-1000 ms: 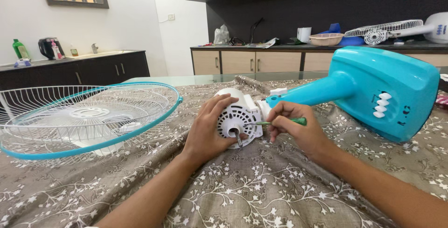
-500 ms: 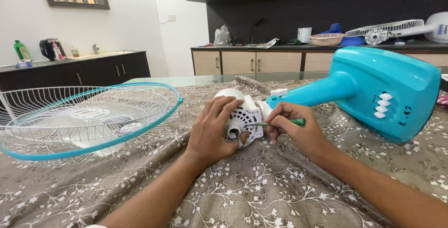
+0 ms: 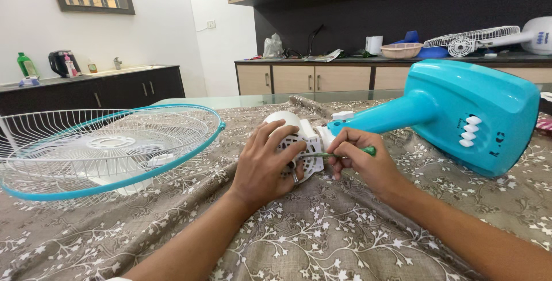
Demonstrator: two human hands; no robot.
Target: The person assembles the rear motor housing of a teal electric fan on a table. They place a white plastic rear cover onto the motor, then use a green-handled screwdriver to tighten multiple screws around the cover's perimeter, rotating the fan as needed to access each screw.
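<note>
Under the left hand [image 3: 265, 169] lies the white fan motor housing [image 3: 299, 143], on its side on the patterned cloth [image 3: 322, 235] that covers the bench. The palm and spread fingers wrap over the vented front, apparently to stop the housing from rolling or turning while it is worked on. Just right of it, the right hand [image 3: 359, 160] pinches a green-handled screwdriver [image 3: 339, 154] in a closed grip, held nearly level with its tip meeting the housing's side, the fingers close to the shaft for fine control. Beyond the right hand the turquoise fan stand [image 3: 460, 114] stretches away, its neck joined to the housing, so the whole body rests flat. Well left of the left hand sits the wire fan guard [image 3: 115, 148].
</note>
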